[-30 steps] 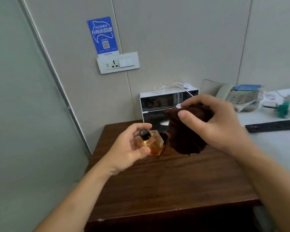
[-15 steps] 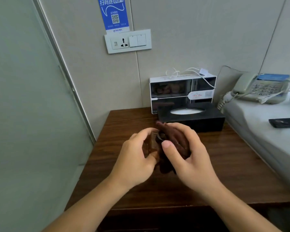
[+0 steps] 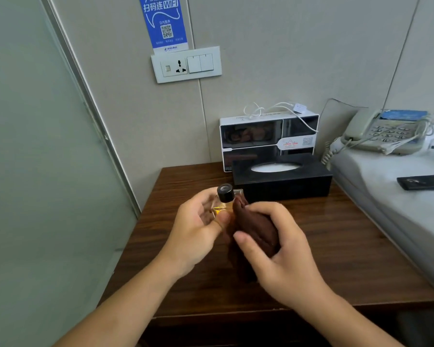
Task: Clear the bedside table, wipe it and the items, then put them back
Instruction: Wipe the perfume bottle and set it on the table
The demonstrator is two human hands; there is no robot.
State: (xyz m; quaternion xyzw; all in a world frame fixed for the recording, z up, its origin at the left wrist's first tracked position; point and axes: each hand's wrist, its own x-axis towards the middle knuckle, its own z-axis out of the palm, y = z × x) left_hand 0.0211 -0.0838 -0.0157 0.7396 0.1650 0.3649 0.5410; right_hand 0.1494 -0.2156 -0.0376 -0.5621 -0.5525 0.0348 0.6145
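Observation:
Above the dark wooden bedside table (image 3: 336, 246), my left hand (image 3: 198, 234) grips a small glass perfume bottle (image 3: 223, 201) with amber liquid and a black round cap, held upright. My right hand (image 3: 278, 254) is closed around a bunched dark brown cloth (image 3: 256, 226), and the cloth presses against the bottle's right side. At the back of the table sit a black tissue box (image 3: 286, 184) and, behind it, a white and black box (image 3: 268, 136) with a white cable on top.
To the right is a bed (image 3: 398, 204) carrying a beige telephone (image 3: 383, 131) and a black remote (image 3: 424, 182). A frosted glass panel (image 3: 35, 171) stands at the left. A wall socket plate (image 3: 187, 64) and a blue WiFi sign (image 3: 164, 21) hang above.
Both hands came down and closer to me with the bottle and cloth. The bottle now stands upright with its cap showing, and the cloth rubs along its side.

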